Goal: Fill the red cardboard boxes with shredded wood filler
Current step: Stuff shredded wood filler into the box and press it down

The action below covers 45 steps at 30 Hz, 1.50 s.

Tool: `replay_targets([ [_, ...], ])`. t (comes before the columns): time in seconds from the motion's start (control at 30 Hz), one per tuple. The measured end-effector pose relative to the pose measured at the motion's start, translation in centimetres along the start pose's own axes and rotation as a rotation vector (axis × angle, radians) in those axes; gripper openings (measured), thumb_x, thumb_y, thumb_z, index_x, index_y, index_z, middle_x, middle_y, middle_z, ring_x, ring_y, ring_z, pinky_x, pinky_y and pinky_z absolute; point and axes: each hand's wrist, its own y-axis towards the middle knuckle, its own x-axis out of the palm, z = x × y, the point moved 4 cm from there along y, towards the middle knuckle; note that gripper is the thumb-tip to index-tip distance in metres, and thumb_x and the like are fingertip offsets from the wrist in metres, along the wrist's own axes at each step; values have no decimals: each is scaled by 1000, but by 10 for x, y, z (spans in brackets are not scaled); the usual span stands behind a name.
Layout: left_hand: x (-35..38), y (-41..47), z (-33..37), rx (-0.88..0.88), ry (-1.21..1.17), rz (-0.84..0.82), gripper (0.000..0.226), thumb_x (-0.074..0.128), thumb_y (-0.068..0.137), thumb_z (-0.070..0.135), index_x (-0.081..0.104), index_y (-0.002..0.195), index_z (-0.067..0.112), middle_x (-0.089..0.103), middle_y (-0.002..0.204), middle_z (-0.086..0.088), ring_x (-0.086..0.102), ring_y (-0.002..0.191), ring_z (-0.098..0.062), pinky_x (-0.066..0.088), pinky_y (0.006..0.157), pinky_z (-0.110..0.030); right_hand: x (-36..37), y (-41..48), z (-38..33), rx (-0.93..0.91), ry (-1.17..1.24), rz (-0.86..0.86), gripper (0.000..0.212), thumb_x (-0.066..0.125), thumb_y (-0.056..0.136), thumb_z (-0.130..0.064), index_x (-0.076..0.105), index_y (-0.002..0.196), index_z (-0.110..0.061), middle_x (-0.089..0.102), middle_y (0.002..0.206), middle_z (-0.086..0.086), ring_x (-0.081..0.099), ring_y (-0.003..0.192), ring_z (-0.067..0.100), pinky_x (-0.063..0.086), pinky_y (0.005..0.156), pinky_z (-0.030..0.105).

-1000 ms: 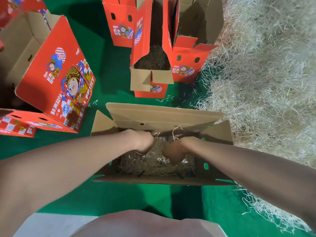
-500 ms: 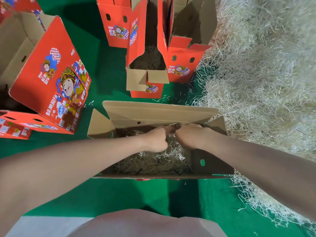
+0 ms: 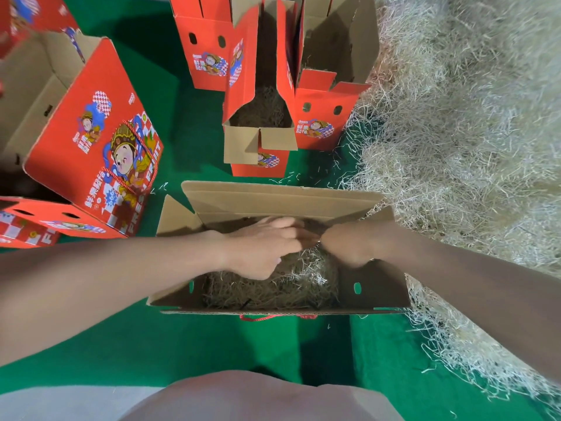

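Head view: my left hand [image 3: 263, 248] spreads straight fingers over the filler [image 3: 303, 279] in the box [image 3: 381, 284]; whether my right hand [image 3: 346, 245] grips, I cannot tell.

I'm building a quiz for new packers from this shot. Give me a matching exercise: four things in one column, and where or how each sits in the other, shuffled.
Things
1. nearest open box
2. loose filler pile
3. box with the big cartoon face
4. middle upright box

Places or states
A. at the left, printed side in view
B. heaped on the green floor, at the right
C. just beyond the nearest box, filler inside
D. under the left hand and right hand, filler at its bottom

Pairs: 1-D, 2-B, 3-A, 4-C
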Motion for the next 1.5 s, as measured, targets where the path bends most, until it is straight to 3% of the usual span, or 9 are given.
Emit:
replay_targets([
  [0.1, 7, -8, -3, -115, 71, -336, 41, 41, 88, 0, 52, 126, 11, 56, 113, -7, 48, 91, -16, 48, 83, -32, 5, 4, 1, -54, 2, -77, 20, 51, 90, -12, 67, 100, -4, 67, 92, 9, 63, 81, 24, 44, 60, 25],
  [0.23, 24, -11, -23, -315, 288, -641, 16, 42, 86, -5, 56, 90, 2, 45, 71, -5, 35, 52, -14, 28, 41, -22, -3, 10, 1, -29, 54, -4, 19, 48, 87, -1, 66, 90, 1, 62, 78, 13, 58, 70, 29, 44, 58, 28],
  [0.47, 48, 0, -50, -382, 396, -872, 25, 46, 90, -2, 57, 112, -2, 57, 107, -14, 56, 94, -26, 45, 73, -28, 2, 45, -29, -42, -121, -333, 23, 47, 92, -10, 60, 74, -5, 58, 73, 2, 63, 65, 16, 53, 58, 25],
  [0.6, 68, -13, -44, -257, 386, -941, 41, 47, 96, 21, 46, 135, 10, 47, 137, -9, 49, 119, -25, 41, 100, -35, 15, 69, -45, -118, -216, -265, 34, 43, 94, -14, 52, 125, -4, 57, 115, 5, 56, 106, 23, 47, 88, 31],
  [0.77, 88, -29, -57, -235, 383, -1116, 38, 39, 99, 25, 50, 129, 5, 52, 130, -15, 50, 117, -27, 42, 98, -37, 42, 88, -43, -83, -146, -345, 40, 53, 90, -17, 50, 129, -8, 54, 129, 8, 53, 115, 25, 44, 95, 34],
  [1.0, 69, 18, -50, -237, 302, -487, 24, 43, 96, 15, 57, 111, 2, 61, 113, -12, 62, 97, -26, 47, 69, -29, 8, 82, -45, 23, -42, 179, 26, 59, 86, -11, 60, 111, -8, 63, 112, 7, 62, 98, 23, 43, 63, 29],
  [1.17, 99, 6, -56, -72, 379, -692, 43, 42, 96, 32, 46, 133, 10, 48, 134, -12, 49, 121, -28, 43, 99, -40, 46, 74, -47, -94, -184, -260, 24, 55, 89, -17, 60, 111, -9, 57, 105, 5, 54, 94, 23, 43, 74, 32],
  [1.33, 102, -15, -79, -401, 285, -829, 38, 46, 95, 18, 47, 131, 6, 48, 133, -15, 49, 119, -31, 45, 96, -44, 65, 62, -27, -42, -131, -328, 38, 47, 94, -20, 50, 128, -4, 51, 130, 12, 49, 118, 29, 42, 91, 36],
  [1.5, 73, 1, -71, -500, -41, -467, 28, 45, 93, 9, 61, 117, 11, 63, 112, -8, 63, 88, -23, 41, 48, -15, 40, 78, -37, -90, -6, 216, 25, 54, 84, -5, 61, 107, -7, 63, 107, 11, 61, 97, 26, 45, 68, 33],
])
